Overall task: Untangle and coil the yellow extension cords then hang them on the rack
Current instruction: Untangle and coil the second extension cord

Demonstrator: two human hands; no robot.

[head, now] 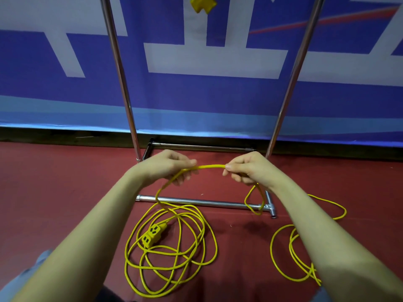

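Banner: blue and white, we see it behind the rack, down to the floor.
Floor: red.
Rack: two chrome uprights, base bars on the floor.
Cord: yellow, loose loops on the floor below our hands; a short span stretches between both hands.
Left hand: grasping the cord, fingers curled.
Right hand: pinching the cord.
Socket: lying among the loops.
Plug: yellow, hanging at the top edge.

Red floor carries the rack base. Loose yellow cord pile with socket block lies left. More loops right.
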